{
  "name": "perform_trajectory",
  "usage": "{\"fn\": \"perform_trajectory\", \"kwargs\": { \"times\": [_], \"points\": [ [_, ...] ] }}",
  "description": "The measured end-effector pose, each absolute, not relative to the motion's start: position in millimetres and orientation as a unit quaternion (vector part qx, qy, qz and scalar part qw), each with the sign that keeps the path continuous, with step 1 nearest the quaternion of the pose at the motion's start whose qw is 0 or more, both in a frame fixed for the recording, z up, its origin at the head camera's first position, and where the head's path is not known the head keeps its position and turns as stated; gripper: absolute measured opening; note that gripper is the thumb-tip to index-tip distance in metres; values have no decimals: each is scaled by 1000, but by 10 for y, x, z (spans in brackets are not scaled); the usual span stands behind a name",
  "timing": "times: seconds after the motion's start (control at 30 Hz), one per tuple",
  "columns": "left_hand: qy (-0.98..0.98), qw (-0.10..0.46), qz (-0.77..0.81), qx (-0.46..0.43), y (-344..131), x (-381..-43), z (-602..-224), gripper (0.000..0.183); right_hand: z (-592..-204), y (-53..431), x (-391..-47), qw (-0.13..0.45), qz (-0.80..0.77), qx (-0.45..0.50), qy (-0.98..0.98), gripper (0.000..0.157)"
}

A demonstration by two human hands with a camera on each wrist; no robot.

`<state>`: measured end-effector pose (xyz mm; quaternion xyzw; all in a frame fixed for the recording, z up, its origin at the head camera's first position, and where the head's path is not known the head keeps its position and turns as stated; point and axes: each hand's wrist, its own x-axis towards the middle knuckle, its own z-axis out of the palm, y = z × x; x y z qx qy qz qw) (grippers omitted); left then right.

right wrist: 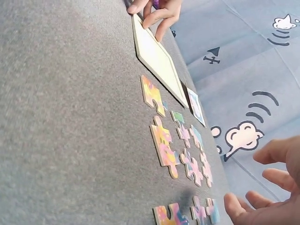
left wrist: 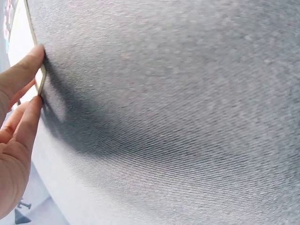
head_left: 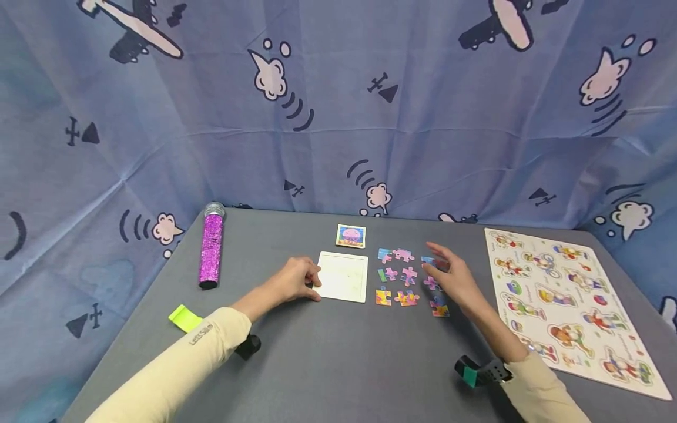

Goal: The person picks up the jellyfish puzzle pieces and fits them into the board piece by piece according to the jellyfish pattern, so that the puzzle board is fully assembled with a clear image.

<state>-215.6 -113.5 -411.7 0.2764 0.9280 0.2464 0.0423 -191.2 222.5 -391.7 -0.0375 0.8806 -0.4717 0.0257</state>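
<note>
A white, shallow-framed puzzle tray (head_left: 342, 277) lies flat on the grey table. My left hand (head_left: 298, 279) grips its left side, thumb near the front corner and curled fingers along the edge, as the left wrist view also shows at the tray's rim (left wrist: 41, 77). To the right of the tray, several jigsaw pieces lie in loose rows, among them a yellow piece (head_left: 383, 297) and a pink one (head_left: 409, 276). Over the right-hand column hovers my right hand (head_left: 452, 282), fingers apart and partly covering a blue piece (head_left: 427, 260). Nothing shows between those fingers in the right wrist view.
Behind the tray lies a small picture card (head_left: 351, 236) with a pink figure. At the left are a purple glittery microphone (head_left: 211, 247) and a bright yellow-green object (head_left: 185, 318). A large board with cartoon figures (head_left: 573, 311) covers the right side. A patterned curtain (head_left: 338, 117) hangs behind.
</note>
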Motion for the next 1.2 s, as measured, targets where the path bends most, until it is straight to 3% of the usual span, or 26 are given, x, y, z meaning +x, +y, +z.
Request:
{"fn": "perform_trajectory", "kwargs": {
  "times": [0.6, 0.9, 1.2],
  "points": [
    [919, 34, 270, 284, -1158, -2207, -4143, 19, -4103, 2141, -2213, 46, -600, -62, 796, 46],
    [924, 49, 270, 267, -1135, -2227, -4112, 20, -4173, 2084, -2410, 35, -540, -62, 839, 42],
    [926, 52, 273, 255, -1123, -2228, -4061, 21, -4260, 2040, -2631, 11, -421, -178, 889, 37]
  ]
}}
